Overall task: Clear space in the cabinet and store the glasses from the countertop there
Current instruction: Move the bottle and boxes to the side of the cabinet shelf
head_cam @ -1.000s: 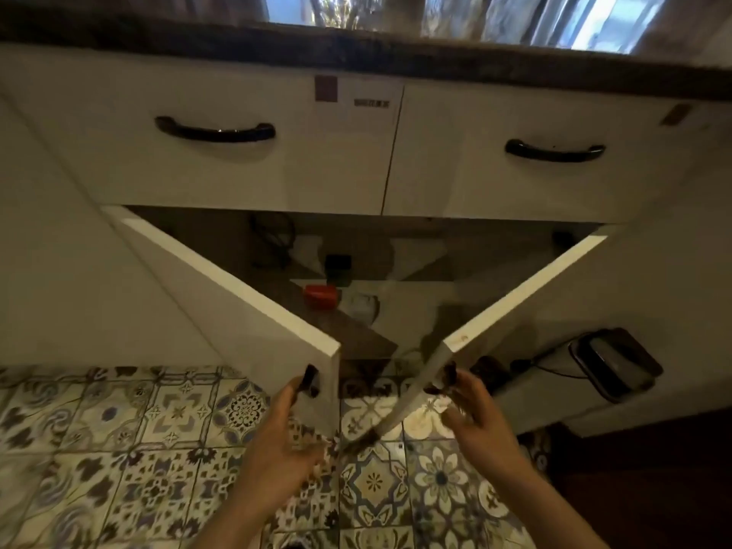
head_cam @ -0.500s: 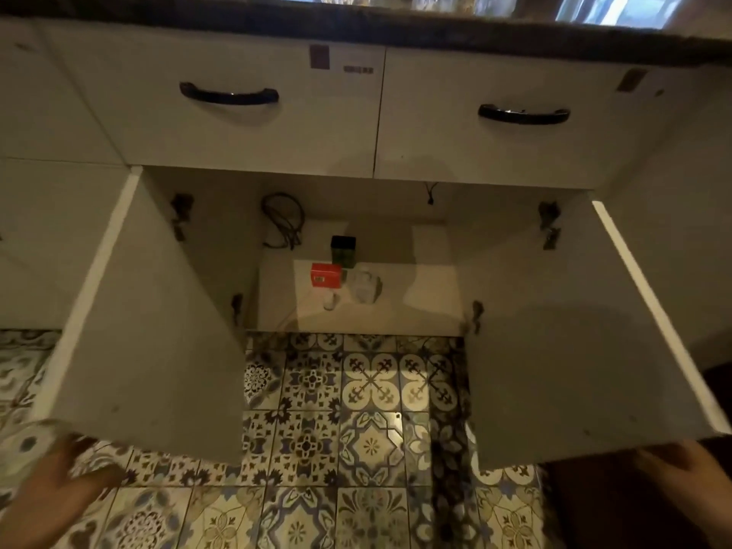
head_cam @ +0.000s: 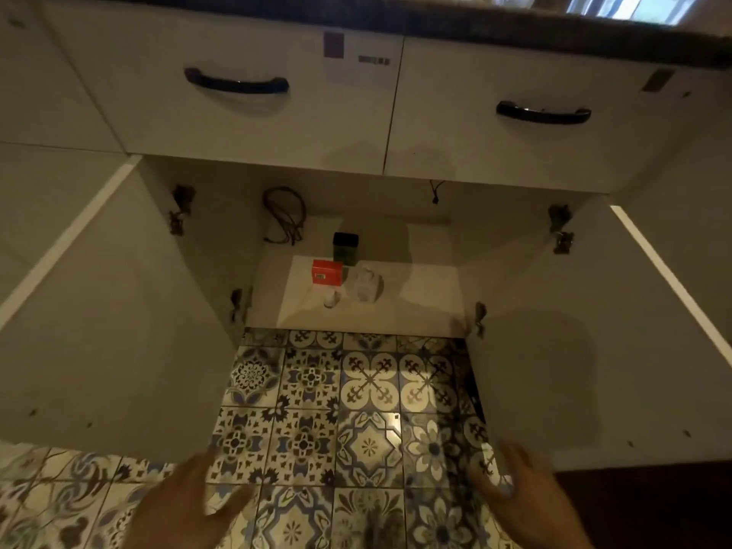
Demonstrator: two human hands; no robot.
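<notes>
The low white cabinet (head_cam: 420, 287) under the counter stands with both doors swung wide. On its floor sit a red box (head_cam: 326, 272), a dark green tin (head_cam: 345, 247) behind it, a clear lumpy object (head_cam: 366, 286) and a small white thing (head_cam: 331, 299). A black cable (head_cam: 284, 213) coils on the back wall. My left hand (head_cam: 186, 505) hovers open over the tiles below the left door (head_cam: 119, 330). My right hand (head_cam: 523, 497), fingers spread, is just off the lower edge of the right door (head_cam: 594, 350). No glasses are clearly in sight.
Two drawers with black handles (head_cam: 236, 82) (head_cam: 543, 112) sit above the opening, under the dark countertop edge (head_cam: 435, 21). Patterned floor tiles (head_cam: 336, 429) lie between the doors.
Both doors went from half open to fully swung out. My hands have let go of the door handles and moved inward, in front of the opening.
</notes>
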